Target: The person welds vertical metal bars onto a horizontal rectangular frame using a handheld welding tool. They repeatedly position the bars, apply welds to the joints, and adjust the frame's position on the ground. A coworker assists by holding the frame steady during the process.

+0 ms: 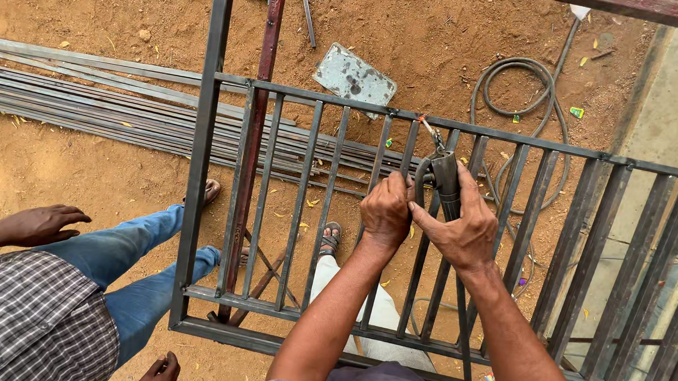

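— What do you have in the head view right now?

— I see both hands up at a grey steel grille frame (199, 166) with upright bars, lying across the view above bare red soil. My right hand (462, 229) is closed around the dark handle of a welding electrode holder (443, 177). Its thin rod tip points up to the frame's top rail, at or just short of it; I cannot tell whether it touches.

— And the left?

— My left hand (385, 211) is curled shut too, knuckles toward me, pressed against the right hand just left of the holder. I cannot tell whether it grips the holder's handle or one of the frame's bars. A black cable (464, 331) drops from the holder down along my right forearm.

— Anything else near the frame?

— Beyond its top rail, a scuffed metal plate (354, 78) lies on the soil and a coiled hose (517, 91) sits to the plate's right. A bundle of long steel bars (85, 104) runs under the frame's left side. Left of the frame stands another person in jeans (138, 264) and a checked shirt (25, 312), one hand (47, 224) loosely open above the knee, another (157, 372) low beside the frame's bottom corner.
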